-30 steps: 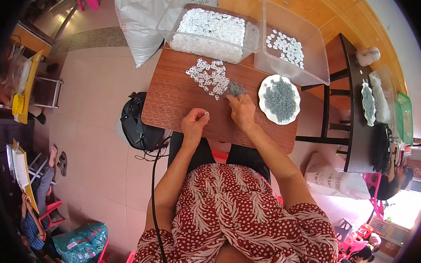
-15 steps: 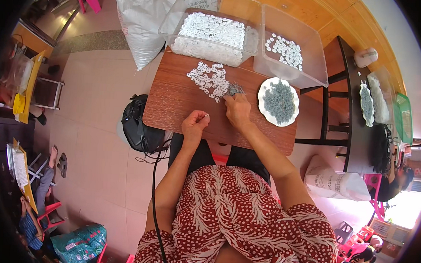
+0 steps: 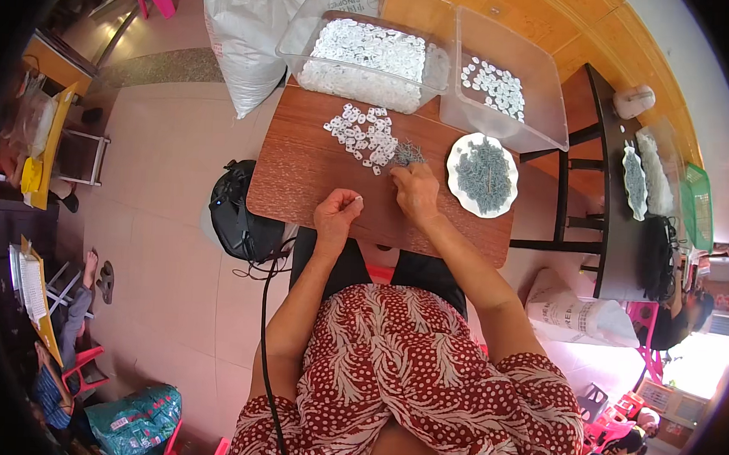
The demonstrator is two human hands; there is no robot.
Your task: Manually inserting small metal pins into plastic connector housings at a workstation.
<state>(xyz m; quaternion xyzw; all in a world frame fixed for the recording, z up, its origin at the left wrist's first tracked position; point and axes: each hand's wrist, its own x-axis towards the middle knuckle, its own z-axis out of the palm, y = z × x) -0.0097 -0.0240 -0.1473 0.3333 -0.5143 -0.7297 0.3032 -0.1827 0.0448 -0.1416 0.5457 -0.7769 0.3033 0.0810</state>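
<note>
Near the table's front edge, my left hand [image 3: 337, 213] is closed in a pinch, a bit of a small white plastic piece [image 3: 358, 199] showing at its fingertips. My right hand [image 3: 417, 195] has its fingers bent together at the near edge of a small heap of grey nail-like pins [image 3: 408, 153]; whatever they pinch is hidden. Left of this heap lies a loose pile of small white plastic pieces with dark holes [image 3: 360, 135]. A white scalloped plate [image 3: 455, 200] to the right carries many more grey pins [image 3: 484, 176].
At the table's back stand a clear bin of white pieces [image 3: 364, 53] and a second clear bin [image 3: 503, 38] with fewer. A white sack [image 3: 238, 51] and black backpack [image 3: 243, 214] flank the brown table [image 3: 289, 175]. A black cable [image 3: 267, 345] crosses my left arm.
My right hand has drawn slightly right and toward me along the edge of the grey heap. My left hand keeps its pinch almost in place.
</note>
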